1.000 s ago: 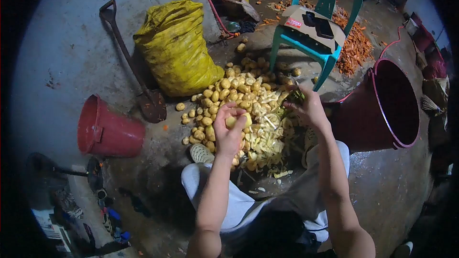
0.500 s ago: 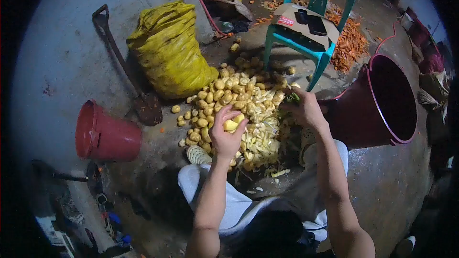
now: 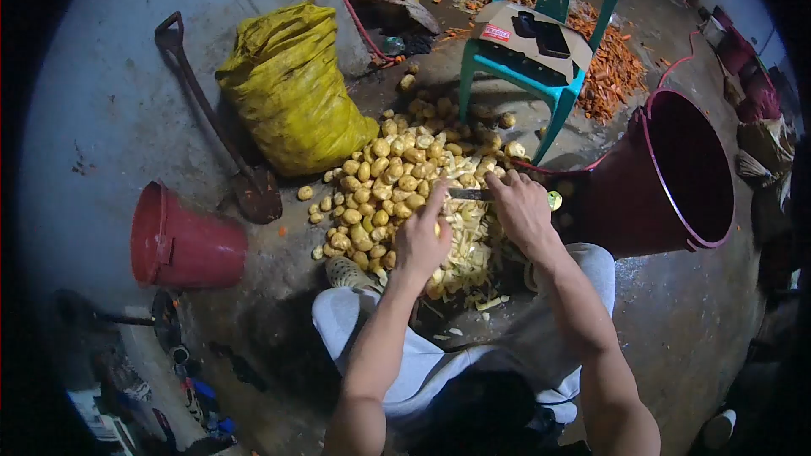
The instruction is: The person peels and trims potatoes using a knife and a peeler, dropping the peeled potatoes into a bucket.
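My left hand [image 3: 420,243] is closed around a peeled potato, which my fingers mostly hide. Its extended index finger reaches the tip of a knife's dark blade [image 3: 470,194]. The knife is in my right hand [image 3: 522,213], fingers wrapped round it; a round green end [image 3: 554,200] shows beyond that hand. Beneath both hands lies a heap of unpeeled potatoes [image 3: 372,186], with pale peeled pieces and peelings [image 3: 463,262] on its nearer right side.
A full yellow sack [image 3: 291,93] and a shovel [image 3: 207,101] lean on the left wall. A red bucket [image 3: 190,241] lies tipped at left, a large maroon tub [image 3: 608,194] at right. A teal chair [image 3: 557,110] holds cardboard [image 3: 515,38]; orange peelings [image 3: 604,76] lie behind.
My right hand has moved left and down, bringing the knife blade across to my left hand. My left hand has turned over, so the potato is now mostly hidden. The view has shifted slightly.
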`<state>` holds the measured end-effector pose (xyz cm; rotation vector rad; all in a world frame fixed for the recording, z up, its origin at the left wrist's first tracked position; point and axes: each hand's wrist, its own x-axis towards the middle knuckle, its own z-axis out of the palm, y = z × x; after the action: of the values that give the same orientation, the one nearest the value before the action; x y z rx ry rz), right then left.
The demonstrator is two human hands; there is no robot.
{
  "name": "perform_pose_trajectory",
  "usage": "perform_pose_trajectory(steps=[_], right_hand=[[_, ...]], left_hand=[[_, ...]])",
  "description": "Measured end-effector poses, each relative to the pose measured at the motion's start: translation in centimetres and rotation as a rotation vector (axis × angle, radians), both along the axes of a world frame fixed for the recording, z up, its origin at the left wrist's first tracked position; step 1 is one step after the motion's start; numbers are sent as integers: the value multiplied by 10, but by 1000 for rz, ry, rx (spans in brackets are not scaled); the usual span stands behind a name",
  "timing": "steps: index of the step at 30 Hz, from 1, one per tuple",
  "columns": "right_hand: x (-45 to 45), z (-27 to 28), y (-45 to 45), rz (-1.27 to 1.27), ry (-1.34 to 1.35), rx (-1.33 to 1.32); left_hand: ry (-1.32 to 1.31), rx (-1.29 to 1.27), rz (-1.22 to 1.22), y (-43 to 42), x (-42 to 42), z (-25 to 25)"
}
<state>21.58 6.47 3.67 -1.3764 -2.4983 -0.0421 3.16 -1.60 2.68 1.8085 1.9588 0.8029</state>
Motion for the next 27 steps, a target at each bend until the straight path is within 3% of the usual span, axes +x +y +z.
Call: perform_pose_trajectory(steps=[1, 4, 8, 10, 12, 14, 18, 21, 24, 27], right_hand=[[4, -3, 0, -5, -6, -27], [18, -4, 5, -97, 7, -78], [50, -13, 18, -169, 53, -205], [66, -4, 22, -230, 6, -291], [90, -18, 36, -367, 7, -306], [110, 5, 42, -464, 202, -364], [168, 9, 47, -607, 398, -288], [206, -7, 48, -683, 335, -356], [228, -22, 46, -759, 304, -462], [237, -17, 41, -726, 283, -490]], left_hand=[[-39, -38, 65, 3, -6, -2], [-256, 169, 188, 11, -27, -34], [-493, 181, 216, 21, -47, -41], [-1013, -39, 384, 20, -47, -27], [-1139, -59, 414, 24, -46, -46], [-1380, -195, 432, 27, -47, -97], [-1301, -462, 269, 21, -6, -151], [-1366, -544, 197, 27, 44, -151], [-1252, -508, 69, 69, 103, -133], [-1358, -359, -223, 120, 174, -55]])
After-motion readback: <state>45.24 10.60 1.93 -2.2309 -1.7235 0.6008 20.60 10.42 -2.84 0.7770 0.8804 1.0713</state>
